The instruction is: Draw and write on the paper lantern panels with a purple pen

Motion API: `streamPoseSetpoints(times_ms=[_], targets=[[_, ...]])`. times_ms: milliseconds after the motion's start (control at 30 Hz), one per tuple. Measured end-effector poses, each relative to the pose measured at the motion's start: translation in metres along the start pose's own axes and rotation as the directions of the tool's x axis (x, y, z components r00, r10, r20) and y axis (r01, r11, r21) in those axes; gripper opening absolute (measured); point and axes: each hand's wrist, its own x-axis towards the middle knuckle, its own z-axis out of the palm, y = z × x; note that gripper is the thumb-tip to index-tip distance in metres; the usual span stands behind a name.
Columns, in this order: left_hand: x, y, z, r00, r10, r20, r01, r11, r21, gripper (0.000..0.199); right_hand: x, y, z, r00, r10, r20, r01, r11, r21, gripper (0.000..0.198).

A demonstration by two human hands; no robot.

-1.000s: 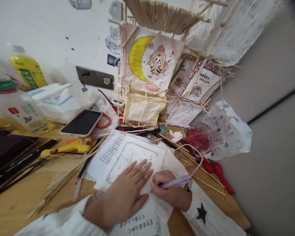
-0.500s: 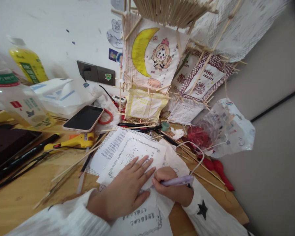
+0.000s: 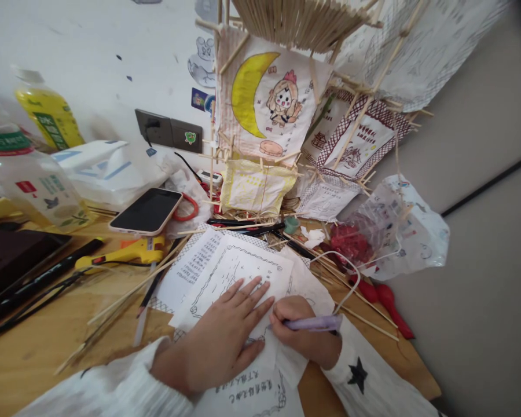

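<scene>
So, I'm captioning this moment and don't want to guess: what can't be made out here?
All in the head view:
Drawing sheet: partly hidden under the left hand.
Purple pen: front part covered by the right hand.
Text sheet beside it: writing too small to read.
Wooden-stick roof: cut off by the top edge.

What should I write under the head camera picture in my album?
Left hand flat on the paper, right hand holding a purple pen, a drawn yellow moon behind.
</scene>
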Motion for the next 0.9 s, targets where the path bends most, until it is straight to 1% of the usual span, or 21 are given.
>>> streamPoseSetpoints(times_ms=[167, 300, 333, 467, 533, 700, 900], targets=[[0.001, 0.0, -0.001, 1.0, -0.01, 0.026, 0.01, 1.0, 0.008, 0.057, 0.001, 0.001, 0.002, 1.0, 0.023, -0.018, -0.023, 1.0, -0.013, 0.033], [0.002, 0.004, -0.003, 0.998, -0.043, 0.037, 0.042, 0.999, 0.015, 0.057, 0.002, 0.003, 0.0, 0.993, 0.1, -0.055, -0.097, 0.994, 0.055, 0.032], [0.002, 0.006, -0.004, 0.998, -0.06, 0.034, 0.059, 0.998, 0.02, 0.057, 0.003, 0.004, -0.001, 0.993, 0.103, -0.052, -0.099, 0.992, 0.078, 0.032], [0.0, 0.013, -0.004, 0.991, -0.128, 0.022, 0.127, 0.991, 0.046, 0.054, 0.003, 0.009, -0.001, 1.0, 0.024, -0.005, -0.023, 0.992, 0.121, 0.03], [-0.001, 0.014, -0.002, 0.989, -0.146, 0.011, 0.145, 0.987, 0.063, 0.054, 0.004, 0.011, -0.001, 1.0, 0.004, -0.008, -0.003, 0.992, 0.124, 0.03], [-0.001, 0.01, 0.005, 0.989, -0.143, -0.03, 0.145, 0.983, 0.109, 0.057, 0.004, 0.012, -0.002, 1.0, 0.005, -0.009, -0.003, 0.991, 0.131, 0.029], [-0.002, 0.008, 0.009, 0.991, -0.126, -0.035, 0.13, 0.983, 0.128, 0.057, 0.004, 0.011, -0.002, 1.0, -0.014, 0.008, 0.013, 0.997, 0.079, 0.029]])
